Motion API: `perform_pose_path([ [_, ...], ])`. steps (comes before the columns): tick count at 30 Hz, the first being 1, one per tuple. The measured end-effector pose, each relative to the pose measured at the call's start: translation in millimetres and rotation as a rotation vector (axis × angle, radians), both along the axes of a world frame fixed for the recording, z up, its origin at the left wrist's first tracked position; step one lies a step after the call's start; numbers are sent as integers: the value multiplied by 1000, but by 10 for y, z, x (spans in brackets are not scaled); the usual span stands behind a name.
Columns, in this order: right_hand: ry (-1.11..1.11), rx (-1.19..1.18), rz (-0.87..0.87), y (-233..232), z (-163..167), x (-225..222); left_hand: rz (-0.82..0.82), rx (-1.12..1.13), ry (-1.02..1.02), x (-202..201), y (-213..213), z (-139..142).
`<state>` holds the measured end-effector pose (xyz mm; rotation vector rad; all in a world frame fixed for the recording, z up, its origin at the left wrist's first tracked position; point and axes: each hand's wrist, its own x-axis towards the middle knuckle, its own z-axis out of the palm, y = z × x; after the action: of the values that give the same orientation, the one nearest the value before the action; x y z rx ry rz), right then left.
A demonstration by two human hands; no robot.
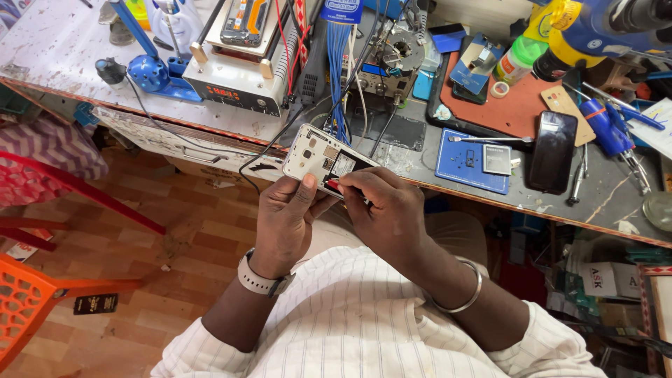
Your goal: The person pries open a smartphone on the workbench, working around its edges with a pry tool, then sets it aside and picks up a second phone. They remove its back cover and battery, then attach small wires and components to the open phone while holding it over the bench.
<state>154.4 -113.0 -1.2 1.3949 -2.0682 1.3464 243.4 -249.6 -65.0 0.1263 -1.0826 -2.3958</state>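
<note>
White plastic frames the opened phone (323, 159) you hold over your lap, just off the front edge of the grey workbench (420, 164), its back cover off and the inner bay turned up toward you so the work faces your eyes. Your left hand (283, 220) cradles it from below and from the side, fingers wrapped around the lower end and the thumb pressed on the frame's edge, which looks meant to keep the body from twisting. Your right hand (388, 210) is curled tight around a small red-tipped tool (332, 183), its tip touching the dark bay near the phone's lower part; the grip is close to the tip, which I judge gives finer control. How the tool sits under your fingers is mostly hidden. A watch sits on your left wrist and a metal bangle (462, 294) on your right. On the bench, well apart from your hands, lie a black phone (553, 150) face up, a blue mat (472, 162) with a small silver part on it, tweezers (490, 139) along its top edge and blue-handled screwdrivers (609, 126), all within arm's reach. An orange plastic chair (28, 301) stands on the tiled floor to your left.
</note>
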Motion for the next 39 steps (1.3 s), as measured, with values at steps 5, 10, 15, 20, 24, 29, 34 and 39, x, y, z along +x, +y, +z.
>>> perform_pose_path([
  [5,-27,25,7,9,9,-15,-6,-46,-25,11,-6,-3],
  [10,-18,22,34,21,26,-29,-8,-89,-59,20,-20,-15],
  [15,-44,21,54,23,53,-31,-25,-82,-34,24,-23,-41],
  [20,-68,43,78,45,79,-33,-24,-74,-53,25,-19,-68],
  [24,-33,27,87,47,60,-41,-32,-63,-29,19,-17,-80],
  [29,-44,16,56,27,14,-27,-31,-54,-58,24,-18,-46],
  [34,-17,-4,51,6,23,-26,-37,-41,-80,19,-25,6],
  [39,118,45,0,8,28,-7,25,-36,-81,-20,1,-23],
])
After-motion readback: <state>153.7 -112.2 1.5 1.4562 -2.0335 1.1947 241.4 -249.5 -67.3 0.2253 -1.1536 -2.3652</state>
